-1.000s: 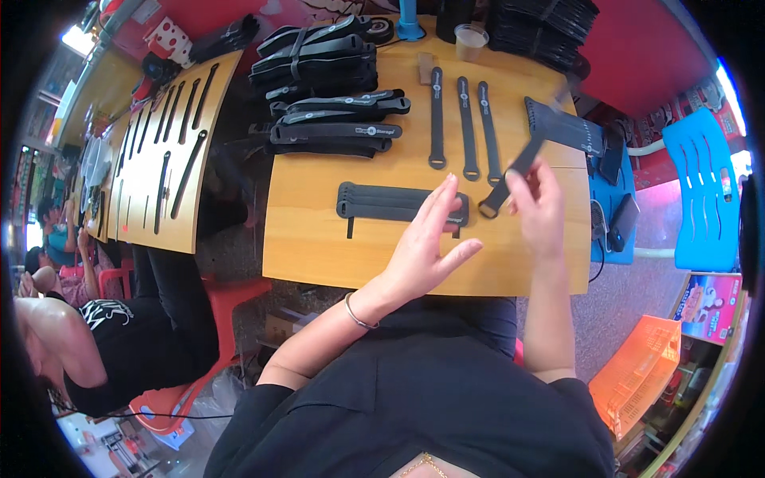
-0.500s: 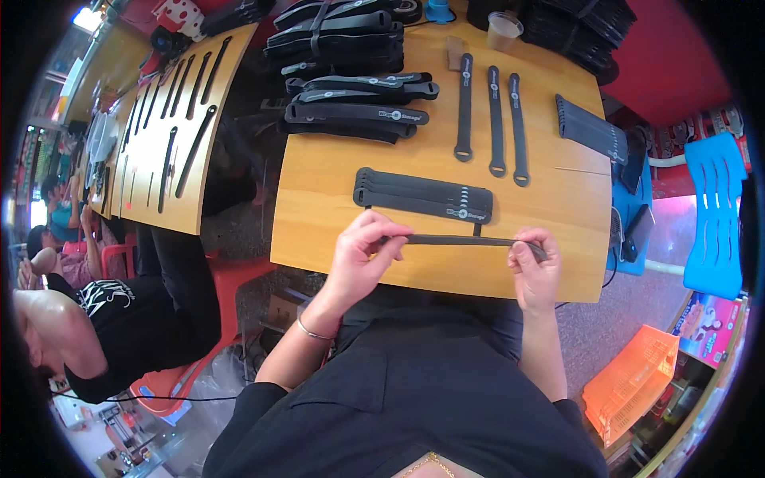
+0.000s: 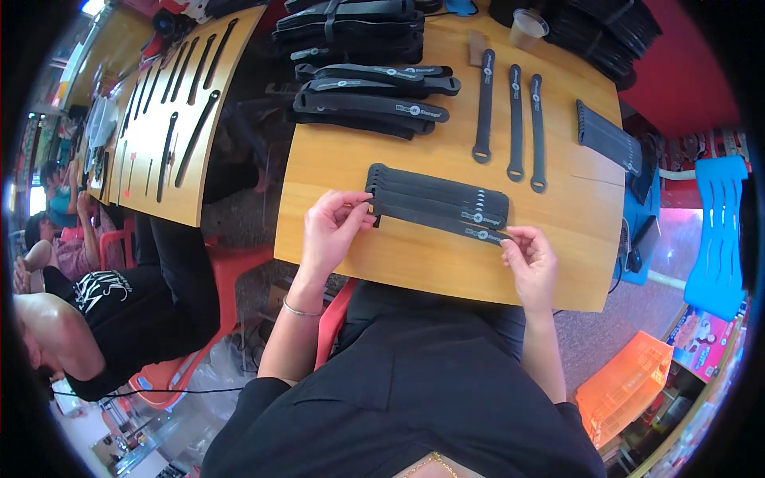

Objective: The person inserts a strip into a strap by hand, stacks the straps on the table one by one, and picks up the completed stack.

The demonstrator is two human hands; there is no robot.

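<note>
Between my hands stretches a black hook-and-loop strap (image 3: 442,225), its printed side up. My left hand (image 3: 331,231) pinches its left end, and my right hand (image 3: 531,261) pinches the right end between thumb and fingers. The strap lies along the near edge of a fanned row of overlapping black straps (image 3: 434,189), whose slotted ends point left. Whether the held strap rests on the table or hovers just above it I cannot tell.
Three single straps, one wider (image 3: 483,111), lie farther back on the wooden table (image 3: 335,171). Bundled stacks of straps (image 3: 370,99) fill the back left. Another fanned row (image 3: 608,137) lies right, and a cup (image 3: 527,29) stands behind. Someone sits at left beside a second table (image 3: 171,151).
The held strap has gone from edge-on, nearer my body, to flat against the front of the fanned row. My left hand has moved left and slightly away from me. The view has shifted slightly.
</note>
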